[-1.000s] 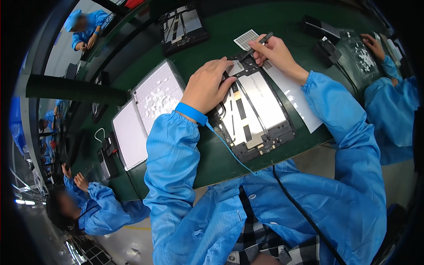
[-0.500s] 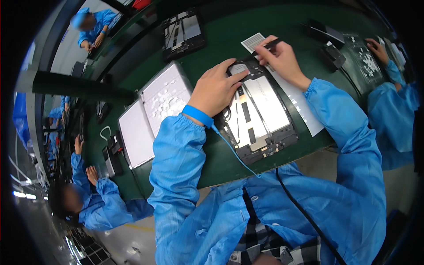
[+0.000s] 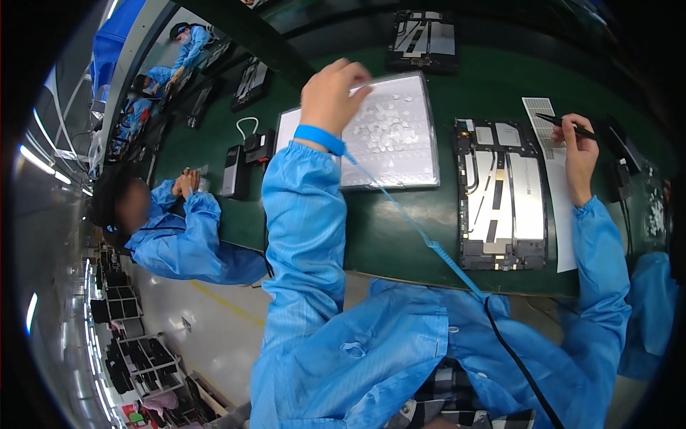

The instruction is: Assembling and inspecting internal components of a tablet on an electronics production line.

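My left hand (image 3: 333, 99), with a blue wrist strap on its wrist, hovers over a clear-covered white tray (image 3: 421, 168). Its thumb and fingers are apart, with nothing visible between them. Many small white pieces (image 3: 389, 123) lie scattered on that tray. In my right hand (image 3: 580, 159) is a pair of black tweezers (image 3: 572, 126), tips pointing left above a white sheet of labels (image 3: 561, 204) with a printed grid. Between my hands an opened tablet-like device (image 3: 527, 187), with silver panels, dark cables and a black frame, lies flat on the green bench, touched by neither hand.
Another opened device (image 3: 423, 44) lies at the back. Left of the tray sit a dark box (image 3: 234, 171) and a white cable loop. A co-worker (image 3: 186, 222) sits at the left; another person's blue sleeve (image 3: 647, 307) shows at the right. A coiled blue cord (image 3: 457, 268) trails from my wrist strap.
My left hand has left the device and moved over the tray. My right hand has drawn away from the device with the tweezers. The view has turned left.
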`<state>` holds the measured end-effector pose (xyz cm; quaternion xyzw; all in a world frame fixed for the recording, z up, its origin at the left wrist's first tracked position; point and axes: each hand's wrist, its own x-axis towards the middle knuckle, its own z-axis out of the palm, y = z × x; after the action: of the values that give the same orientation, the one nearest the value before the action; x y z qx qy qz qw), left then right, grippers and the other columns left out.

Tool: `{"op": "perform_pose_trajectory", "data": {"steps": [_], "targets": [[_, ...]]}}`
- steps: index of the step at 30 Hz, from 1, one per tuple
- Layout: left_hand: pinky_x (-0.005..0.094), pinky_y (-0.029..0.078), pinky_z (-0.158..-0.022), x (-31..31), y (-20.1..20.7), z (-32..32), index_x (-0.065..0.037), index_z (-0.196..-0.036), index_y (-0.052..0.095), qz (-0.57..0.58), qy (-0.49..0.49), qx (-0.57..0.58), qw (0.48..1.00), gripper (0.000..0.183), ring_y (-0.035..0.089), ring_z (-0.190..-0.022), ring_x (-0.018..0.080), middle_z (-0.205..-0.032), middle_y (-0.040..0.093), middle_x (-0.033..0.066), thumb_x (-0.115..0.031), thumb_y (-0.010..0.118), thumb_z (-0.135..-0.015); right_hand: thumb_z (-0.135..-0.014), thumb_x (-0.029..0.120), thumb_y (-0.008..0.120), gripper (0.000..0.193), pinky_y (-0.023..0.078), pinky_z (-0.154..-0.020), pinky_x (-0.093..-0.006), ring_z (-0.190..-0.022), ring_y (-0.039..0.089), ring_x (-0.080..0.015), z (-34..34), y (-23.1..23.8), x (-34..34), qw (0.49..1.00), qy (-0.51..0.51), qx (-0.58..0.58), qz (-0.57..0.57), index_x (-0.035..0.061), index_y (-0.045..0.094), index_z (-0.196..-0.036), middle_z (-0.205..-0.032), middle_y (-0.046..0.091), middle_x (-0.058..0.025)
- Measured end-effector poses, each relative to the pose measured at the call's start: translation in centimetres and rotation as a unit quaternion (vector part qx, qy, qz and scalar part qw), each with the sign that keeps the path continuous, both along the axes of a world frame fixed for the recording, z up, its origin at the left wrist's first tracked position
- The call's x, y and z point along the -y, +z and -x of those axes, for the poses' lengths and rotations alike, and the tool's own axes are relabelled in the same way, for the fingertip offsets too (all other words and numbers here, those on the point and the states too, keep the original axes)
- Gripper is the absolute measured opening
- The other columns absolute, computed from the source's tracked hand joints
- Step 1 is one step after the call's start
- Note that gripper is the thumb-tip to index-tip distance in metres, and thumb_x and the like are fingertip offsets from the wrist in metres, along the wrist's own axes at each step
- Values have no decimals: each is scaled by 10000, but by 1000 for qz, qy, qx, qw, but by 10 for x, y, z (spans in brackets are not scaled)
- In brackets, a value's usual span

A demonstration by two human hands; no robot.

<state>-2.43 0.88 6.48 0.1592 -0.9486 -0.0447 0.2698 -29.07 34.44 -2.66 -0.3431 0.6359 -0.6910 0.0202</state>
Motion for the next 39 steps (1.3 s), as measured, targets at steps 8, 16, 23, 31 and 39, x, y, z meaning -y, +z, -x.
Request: {"op": "perform_pose_trajectory", "data": {"steps": [8,16,23,31,39], "targets": [[397,519,-718,15,-46,-22,-108,-825,707,-106,196,-1,975,133,647,-873,276,-886,651,58,-229,752,-792,-986,251,617,219,473,-692,-233,-764,600,-92,6,-10,4,999,-7,-4,-39,58,621,-1089,-871,654,-31],[398,525,-738,33,-69,-22,-69,-892,683,-30,211,23,977,173,656,-860,290,-935,657,96,-242,676,-880,-996,228,601,197,469,-686,-238,-735,577,-93,0,-5,8,999,4,-20,-50,47,606,-1073,-854,640,-37],[418,524,-755,18,-51,-24,-39,-945,631,-158,86,-89,980,123,651,-895,321,-968,652,147,-156,627,-906,-1005,186,579,188,480,-620,-237,-682,594,-103,-18,26,39,998,31,-46,-11,17,597,-1086,-890,685,-100],[396,508,-707,1,-52,-22,-14,-939,600,-281,-36,-71,956,128,656,-818,352,-864,686,159,-123,654,-896,-981,250,594,238,484,-631,-257,-704,613,-120,-103,65,167,942,287,-113,-130,63,641,-1121,-932,726,-80],[363,493,-680,-13,-51,-22,-27,-995,577,-197,-66,-65,976,120,633,-748,309,-861,649,149,-107,631,-923,-850,223,719,198,495,-740,-389,-787,640,-305,-113,52,191,877,173,-387,-227,122,683,-1016,-829,695,-92]]}}
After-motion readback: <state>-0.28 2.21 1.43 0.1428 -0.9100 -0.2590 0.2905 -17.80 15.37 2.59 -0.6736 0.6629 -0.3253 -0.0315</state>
